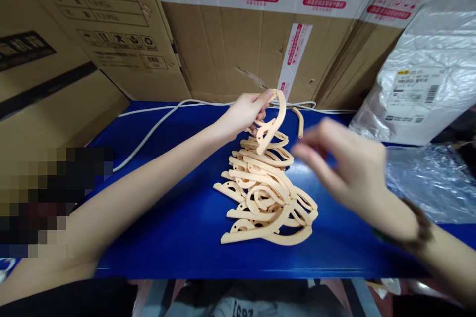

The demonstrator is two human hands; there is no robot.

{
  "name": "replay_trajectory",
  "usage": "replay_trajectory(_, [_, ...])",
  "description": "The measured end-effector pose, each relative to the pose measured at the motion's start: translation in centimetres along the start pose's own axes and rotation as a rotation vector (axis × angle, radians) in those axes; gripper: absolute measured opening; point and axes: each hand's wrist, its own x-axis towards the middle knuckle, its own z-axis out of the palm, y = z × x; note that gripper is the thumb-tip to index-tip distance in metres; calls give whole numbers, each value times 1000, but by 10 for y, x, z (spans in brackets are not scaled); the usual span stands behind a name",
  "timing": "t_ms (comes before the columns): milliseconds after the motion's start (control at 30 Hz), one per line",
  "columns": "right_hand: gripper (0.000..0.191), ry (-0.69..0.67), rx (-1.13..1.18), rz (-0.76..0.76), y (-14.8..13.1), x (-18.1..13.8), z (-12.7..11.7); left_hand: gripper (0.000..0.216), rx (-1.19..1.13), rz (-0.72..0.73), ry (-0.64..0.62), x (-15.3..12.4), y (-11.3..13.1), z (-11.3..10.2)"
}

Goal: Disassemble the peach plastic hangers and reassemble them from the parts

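Observation:
My left hand [248, 111] is closed on a beige folding hanger [279, 121], pinching its upper end and keeping it raised over the far end of a pile. That pile of similar beige hangers [266, 195] runs down the middle of the blue table, the pieces overlapping. A separate slim curved beige piece [299, 123] lies beyond the pile, close to the fingertips of my right hand [342, 168]. Motion smears those fingertips, so whether they pinch anything small cannot be made out. A dark band circles the right wrist.
Large cardboard boxes [230, 44] wall off the back and left of the blue table [167, 237]. A white cable [148, 137] loops along the rear. At right stand a white wrapped parcel [420, 74] and clear plastic film [431, 183].

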Motion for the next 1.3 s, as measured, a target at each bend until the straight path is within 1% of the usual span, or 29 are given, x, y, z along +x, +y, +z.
replay_trajectory(33, [24, 73, 28, 68, 11, 20, 8, 45, -19, 17, -7, -2, 4, 4])
replay_trajectory(67, [30, 132, 99, 129, 22, 38, 16, 43, -33, 21, -22, -2, 7, 7])
replay_trajectory(100, [33, 88, 228, 157, 34, 52, 23, 42, -37, 17, -40, -2, 9, 9])
replay_trajectory(167, [28, 9, 423, 211, 53, 72, 31, 40, -9, 20, -52, 1, 11, 8])
replay_trajectory(233, [23, 2, 475, 188, 66, 81, 30, 40, 75, 102, -24, 7, 9, 1])
replay_trajectory(300, [21, 4, 432, 135, 73, 86, 23, 39, 186, 201, 9, 13, 4, -10])
replay_trajectory(367, [20, -26, 356, 102, 76, 91, 15, 36, 276, 267, 17, 18, -1, -18])
replay_trajectory(467, [20, -58, 182, 56, 77, 97, 10, 36, 371, 338, 15, 20, -5, -22])
replay_trajectory(533, [23, -33, -33, -35, 77, 100, 11, 37, 450, 430, 20, 20, -6, -20])
replay_trajectory(600, [28, -29, -300, -132, 77, 101, 16, 36, 538, 538, 52, 21, -11, -17])
replay_trajectory(667, [31, -62, -492, -162, 79, 102, 21, 36, 606, 618, 101, 26, -19, -13])
replay_trajectory(700, [31, -87, -522, -150, 81, 102, 23, 36, 628, 637, 126, 29, -25, -10])
replay_trajectory(733, [30, -111, -508, -132, 84, 104, 25, 37, 648, 642, 146, 33, -31, -8])
replay_trajectory(800, [26, -144, -408, -81, 92, 106, 28, 38, 709, 609, 168, 42, -44, -2])
replay_trajectory(867, [26, -176, -272, 2, 103, 108, 30, 35, 790, 539, 173, 51, -54, 5])
replay_trajectory(933, [30, -174, -118, 118, 113, 108, 30, 32, 848, 463, 174, 60, -60, 9])
replay_trajectory(1033, [26, -90, 138, 285, 122, 109, 29, 32, 880, 349, 168, 74, -66, 8])
replay_trajectory(1133, [21, 35, 340, 391, 119, 110, 27, 22, 881, 229, 163, 82, -65, 5])
replay_trajectory(1167, [19, 102, 388, 407, 117, 111, 25, 20, 870, 203, 172, 81, -64, 5])
replay_trajectory(1233, [15, 288, 463, 391, 114, 111, 21, 31, 821, 183, 179, 76, -57, 6])
replay_trajectory(1267, [13, 385, 488, 361, 113, 111, 19, 38, 795, 186, 162, 71, -51, 7])
replay_trajectory(1300, [13, 468, 504, 319, 113, 111, 16, 48, 744, 185, 110, 66, -45, 7])
